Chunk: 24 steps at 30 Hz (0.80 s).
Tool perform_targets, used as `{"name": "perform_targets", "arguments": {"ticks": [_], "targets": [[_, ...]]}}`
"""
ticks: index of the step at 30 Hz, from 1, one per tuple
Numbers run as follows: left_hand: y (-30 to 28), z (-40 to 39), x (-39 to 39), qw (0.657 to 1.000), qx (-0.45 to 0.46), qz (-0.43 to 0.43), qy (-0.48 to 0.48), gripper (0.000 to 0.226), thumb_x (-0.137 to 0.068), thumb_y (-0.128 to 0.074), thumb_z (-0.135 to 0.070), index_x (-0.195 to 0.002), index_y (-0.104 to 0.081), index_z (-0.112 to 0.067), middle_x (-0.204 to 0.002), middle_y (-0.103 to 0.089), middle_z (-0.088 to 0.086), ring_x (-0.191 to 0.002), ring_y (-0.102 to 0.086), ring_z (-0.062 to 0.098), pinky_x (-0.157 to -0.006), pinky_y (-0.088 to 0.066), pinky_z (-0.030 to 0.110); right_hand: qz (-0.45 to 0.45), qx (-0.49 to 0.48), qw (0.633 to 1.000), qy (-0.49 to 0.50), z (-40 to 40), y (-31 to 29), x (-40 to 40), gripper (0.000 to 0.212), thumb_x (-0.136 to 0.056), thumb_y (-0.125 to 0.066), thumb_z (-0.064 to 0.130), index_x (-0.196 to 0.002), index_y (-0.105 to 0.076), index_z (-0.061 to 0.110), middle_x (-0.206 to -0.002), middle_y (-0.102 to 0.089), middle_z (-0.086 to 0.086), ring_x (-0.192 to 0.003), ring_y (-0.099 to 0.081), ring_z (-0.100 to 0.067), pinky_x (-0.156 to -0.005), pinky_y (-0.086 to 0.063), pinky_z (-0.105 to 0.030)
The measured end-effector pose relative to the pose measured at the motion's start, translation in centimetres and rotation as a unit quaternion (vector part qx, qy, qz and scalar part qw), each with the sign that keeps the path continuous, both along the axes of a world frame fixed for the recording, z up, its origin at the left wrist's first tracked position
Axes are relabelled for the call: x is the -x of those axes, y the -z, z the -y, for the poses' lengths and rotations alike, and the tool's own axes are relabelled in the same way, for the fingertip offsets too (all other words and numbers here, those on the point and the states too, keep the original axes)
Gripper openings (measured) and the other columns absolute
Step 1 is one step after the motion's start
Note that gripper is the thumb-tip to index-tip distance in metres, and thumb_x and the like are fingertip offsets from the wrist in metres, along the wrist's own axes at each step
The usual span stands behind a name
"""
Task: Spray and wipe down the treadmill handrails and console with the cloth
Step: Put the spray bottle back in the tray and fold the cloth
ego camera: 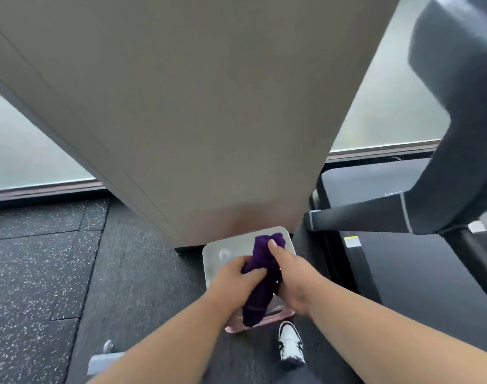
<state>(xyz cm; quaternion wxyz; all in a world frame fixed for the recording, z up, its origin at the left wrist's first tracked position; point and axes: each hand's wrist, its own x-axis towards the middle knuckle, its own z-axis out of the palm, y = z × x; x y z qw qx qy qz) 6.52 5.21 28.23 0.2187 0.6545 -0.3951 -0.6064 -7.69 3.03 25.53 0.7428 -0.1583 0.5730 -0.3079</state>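
Head view, looking steeply down: both hands are busy with the purple cloth (260,275), held low over a pale bathroom scale (217,246) that lies on the dark speckled floor (37,267) at the foot of a wide beige column (198,112). The left hand (238,275) has its fingers curled into the cloth's left side, gripping it around the middle. The right hand (289,278) holds it from the right, with one finger stretched along the upper bunch and the others wrapped behind the fabric, where they are hidden from view.

As a judgement, the task looks to be at or near its start. No spray bottle is in sight, and neither hand is on the machine, so the cloth seems to be getting gathered or folded ready for use. The treadmill (442,273) stands to the right, with its dark handrail (358,218) reaching out at mid-height and a bulky grey part, probably the console (458,87), blurred at the upper right. Nothing shows whether any of it has been sprayed or wiped; all the spraying and wiping appears to be left.

The cloth itself is deep purple, soft and thick like terry or microfibre, bunched into a long roll that hangs down from the hands toward the near edge of the scale. Whether it is damp cannot be told. One black and white shoe (291,343) stands near, just below the cloth's lower end
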Motion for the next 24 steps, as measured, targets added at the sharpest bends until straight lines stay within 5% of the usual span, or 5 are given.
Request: {"name": "perform_targets", "arguments": {"ticks": [5,9,12,18,24], "targets": [[-8.9,-2.8,1.5,0.977,-0.009,-0.187,0.097,0.035,-0.087,-0.051,-0.002,-0.118,-0.062,-0.012,-0.110,-0.068,0.027,-0.099,-0.067,0.041,-0.082,-0.056,0.046,-0.002,0.072,0.997,0.035,-7.7,-6.8,3.7,0.052,-0.088,-0.054,0.066,-0.123,-0.065,0.029,-0.125,-0.068,0.000,-0.111,-0.059,-0.017,-0.091,-0.047,-0.039],[-12.0,-7.0,3.0,0.939,-0.068,-0.308,0.134,0.044,-0.078,-0.053,-0.005,-0.120,-0.062,-0.009,-0.121,-0.066,0.025,-0.109,-0.064,0.041,-0.096,-0.051,0.052,0.044,0.125,0.985,0.112,-14.2,-9.9,6.7,0.051,-0.098,-0.053,0.044,-0.143,-0.046,0.022,-0.135,-0.062,-0.011,-0.121,-0.062,-0.028,-0.103,-0.049,-0.047],[-12.1,-9.5,4.9,0.953,-0.043,-0.255,0.158,0.034,-0.092,-0.046,-0.003,-0.123,-0.059,-0.009,-0.118,-0.068,0.023,-0.108,-0.066,0.040,-0.094,-0.053,0.052,0.067,0.147,0.973,0.167,-18.6,-12.1,8.9,0.069,-0.090,-0.068,0.028,-0.150,-0.034,0.031,-0.134,-0.063,-0.007,-0.115,-0.065,-0.030,-0.098,-0.052,-0.052],[-9.7,-15.7,11.6,0.961,0.000,-0.110,0.255,0.022,-0.099,-0.050,-0.006,-0.119,-0.058,-0.004,-0.102,-0.074,0.019,-0.095,-0.071,0.036,-0.092,-0.054,0.053,-0.018,0.135,0.963,0.232,-31.2,-13.0,13.4,0.092,-0.073,-0.075,0.008,-0.147,-0.033,0.041,-0.115,-0.066,-0.008,-0.086,-0.075,-0.020,-0.064,-0.059,-0.031],[-9.3,-26.5,21.1,0.890,0.027,-0.064,0.451,0.055,-0.067,-0.079,-0.034,-0.115,-0.065,-0.011,-0.100,-0.077,0.006,-0.097,-0.071,0.021,-0.093,-0.053,0.040,-0.142,0.109,0.902,0.394,-46.2,-12.3,18.4,0.074,-0.061,-0.074,0.010,-0.129,-0.055,0.033,-0.121,-0.064,-0.013,-0.095,-0.073,-0.030,-0.089,-0.058,-0.047]]}}
